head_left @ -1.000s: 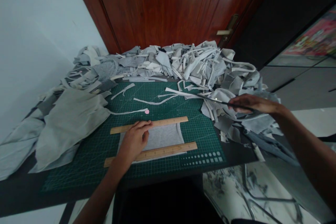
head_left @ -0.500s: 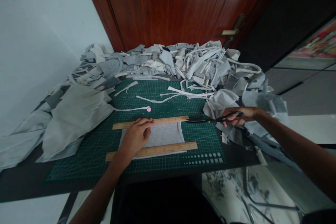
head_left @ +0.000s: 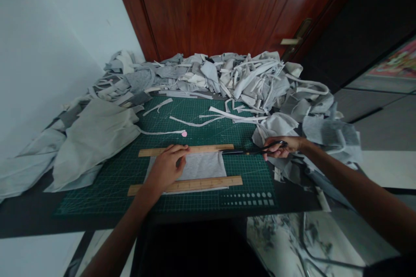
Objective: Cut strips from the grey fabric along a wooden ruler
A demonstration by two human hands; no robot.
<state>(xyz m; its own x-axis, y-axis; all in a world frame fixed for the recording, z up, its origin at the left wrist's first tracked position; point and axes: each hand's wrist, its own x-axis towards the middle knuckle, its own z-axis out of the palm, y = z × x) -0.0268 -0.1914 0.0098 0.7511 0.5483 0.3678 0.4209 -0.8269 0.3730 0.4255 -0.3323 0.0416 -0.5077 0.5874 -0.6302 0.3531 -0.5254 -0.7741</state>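
Note:
A piece of light grey fabric (head_left: pixel 203 166) lies on the green cutting mat (head_left: pixel 120 186). One wooden ruler (head_left: pixel 211 148) runs along its far edge, and a second wooden ruler (head_left: pixel 208 182) crosses it near its front edge. My left hand (head_left: pixel 167 166) holds the far ruler down, fingers pressed together on it and the thumb curled below; its wrist passes over the near ruler. In my right hand (head_left: pixel 280 146) is a pair of black scissors (head_left: pixel 242 152), gripped by the handles. The blades point left, their tips at the fabric's far right corner beside the ruler.
Heaped grey and white fabric scraps (head_left: pixel 208 73) line the back and both sides of the table. Thin cut strips (head_left: pixel 195 122) and a pink round piece (head_left: pixel 184 133) lie on the mat. A large pale cloth (head_left: pixel 97 138) is at left. Behind stands a wooden door (head_left: pixel 211 13).
My right hand and the scissors have moved left, so the blade tips now reach over the fabric's far right corner. My left hand stays on the ruler. The view has shifted slightly.

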